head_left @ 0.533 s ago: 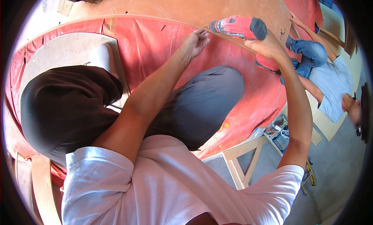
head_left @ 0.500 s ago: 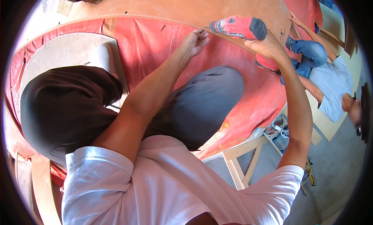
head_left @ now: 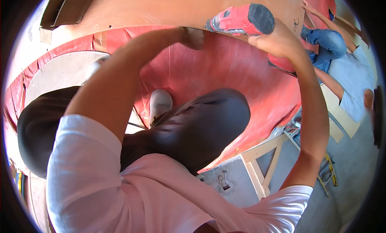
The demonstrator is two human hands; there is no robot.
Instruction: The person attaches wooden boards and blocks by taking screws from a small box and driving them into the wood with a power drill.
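Note:
My right hand [head_left: 277, 42] is wrapped round the grip of a red and black cordless drill [head_left: 241, 20], which lies nearly level with its tip pointing left. The drill's tip is by the curved edge of a large tan wooden panel [head_left: 161, 9]. Left of that tip, my left hand [head_left: 194, 38] is at the panel's edge, smeared by motion; its fingers cannot be made out. Below the panel spreads a wrinkled red plastic sheet [head_left: 225, 64].
A co-worker in a light shirt [head_left: 356, 86] and jeans is at the right, one hand on the panel. A wooden frame [head_left: 257, 168] and yellow tools [head_left: 331, 170] lie on the grey floor. Brown angled pieces [head_left: 72, 7] rest on the panel at upper left.
My left hand has moved left, away from the drill's tip, and its arm is more bent. The drill has shifted slightly left, still in my right hand. My knees and the view have shifted.

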